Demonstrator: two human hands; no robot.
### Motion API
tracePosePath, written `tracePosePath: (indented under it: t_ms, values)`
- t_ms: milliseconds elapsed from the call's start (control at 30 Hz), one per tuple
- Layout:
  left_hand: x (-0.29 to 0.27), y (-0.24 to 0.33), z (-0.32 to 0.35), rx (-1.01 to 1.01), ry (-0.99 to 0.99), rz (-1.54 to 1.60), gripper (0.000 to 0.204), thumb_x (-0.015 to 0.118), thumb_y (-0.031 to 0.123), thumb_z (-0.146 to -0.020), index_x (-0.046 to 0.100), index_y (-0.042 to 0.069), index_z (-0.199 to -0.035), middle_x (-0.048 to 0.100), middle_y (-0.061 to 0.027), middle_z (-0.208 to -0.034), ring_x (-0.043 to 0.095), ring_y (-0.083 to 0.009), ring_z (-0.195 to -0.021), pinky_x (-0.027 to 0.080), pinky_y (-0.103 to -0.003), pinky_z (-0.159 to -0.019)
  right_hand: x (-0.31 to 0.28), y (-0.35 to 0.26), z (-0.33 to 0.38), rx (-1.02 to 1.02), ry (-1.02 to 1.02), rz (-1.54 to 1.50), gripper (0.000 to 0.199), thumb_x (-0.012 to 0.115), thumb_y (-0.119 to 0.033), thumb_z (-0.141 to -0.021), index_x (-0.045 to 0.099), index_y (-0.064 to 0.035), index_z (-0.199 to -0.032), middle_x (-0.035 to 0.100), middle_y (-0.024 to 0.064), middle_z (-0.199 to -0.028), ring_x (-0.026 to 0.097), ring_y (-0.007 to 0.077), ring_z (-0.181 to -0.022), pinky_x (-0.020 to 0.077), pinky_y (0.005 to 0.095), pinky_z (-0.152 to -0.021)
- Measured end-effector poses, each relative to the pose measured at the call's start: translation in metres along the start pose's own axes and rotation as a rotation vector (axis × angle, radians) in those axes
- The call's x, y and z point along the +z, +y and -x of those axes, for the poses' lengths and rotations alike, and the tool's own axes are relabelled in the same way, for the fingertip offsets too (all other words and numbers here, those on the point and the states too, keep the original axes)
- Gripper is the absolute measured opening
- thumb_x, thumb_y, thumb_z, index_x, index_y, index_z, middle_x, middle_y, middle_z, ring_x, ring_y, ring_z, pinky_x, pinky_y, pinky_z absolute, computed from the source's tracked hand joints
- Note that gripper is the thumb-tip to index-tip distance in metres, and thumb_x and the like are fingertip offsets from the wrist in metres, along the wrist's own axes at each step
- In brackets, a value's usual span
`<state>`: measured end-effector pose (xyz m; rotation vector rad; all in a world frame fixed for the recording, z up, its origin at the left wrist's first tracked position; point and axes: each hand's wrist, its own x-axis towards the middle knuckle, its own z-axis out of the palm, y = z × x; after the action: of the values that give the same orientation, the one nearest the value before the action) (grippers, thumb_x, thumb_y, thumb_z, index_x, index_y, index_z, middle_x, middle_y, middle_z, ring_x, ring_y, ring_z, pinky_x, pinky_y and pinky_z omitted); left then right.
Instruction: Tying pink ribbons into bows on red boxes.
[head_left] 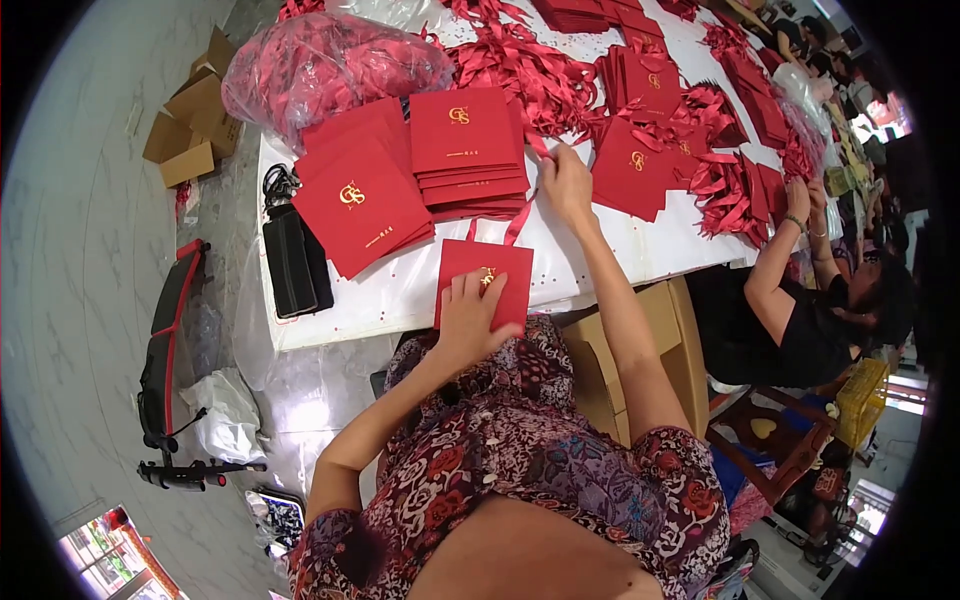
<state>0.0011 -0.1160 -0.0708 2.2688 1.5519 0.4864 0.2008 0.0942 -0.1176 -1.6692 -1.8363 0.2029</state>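
A flat red paper bag [512, 262] with a gold emblem lies at the table's near edge. My left hand [472, 318] rests on its lower half, fingers spread. A red ribbon [520, 222] runs from the bag's top edge toward my right hand [568, 186], which is closed on ribbon beside the stacks; the exact grip is partly hidden by the fingers. Just beyond the bag, a stack of red paper bags [465, 130] stands beside a fanned stack [365, 195] on the left. Loose red ribbons [525, 75] lie heaped behind my right hand.
A clear plastic sack of red ribbon [330, 65] and a black pouch [294, 262] are on the left of the table [350, 318]. More red bags [640, 160] lie right. A cardboard box [665, 325] stands below the edge. A co-worker's hands [800, 205] handle ribbons at far right.
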Motion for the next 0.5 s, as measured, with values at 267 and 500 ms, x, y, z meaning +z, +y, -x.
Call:
tracePosePath:
  t_ms: [267, 500]
  values:
    - [-0.002, 0.002, -0.049, -0.117, 0.152, 0.814, 0.037, 0.063, 0.008, -0.094, 0.058, 0.001, -0.13, 0.062, -0.0091, -0.099, 0.057, -0.0091, -0.07, 0.047, -0.023, -0.062, -0.072, -0.041, 0.085, 0.631, -0.432, -1.358, 0.011, 0.057, -0.016, -0.1, 0.059, -0.0062, -0.099, 0.062, -0.0007, -0.084, 0.058, 0.0062, -0.072, 0.0474, 0.0215, -0.065]
    - [0.016, -0.003, -0.051, -0.128, 0.129, 0.997, 0.026, 0.064, 0.006, -0.092, 0.063, 0.0, -0.118, 0.07, -0.0143, -0.091, 0.067, -0.0186, -0.07, 0.052, -0.03, -0.063, -0.079, -0.047, 0.111, 0.65, -0.476, -1.627, 0.008, 0.055, -0.013, -0.102, 0.058, -0.0057, -0.1, 0.062, 0.0022, -0.087, 0.059, 0.008, -0.074, 0.0508, 0.0231, -0.066]
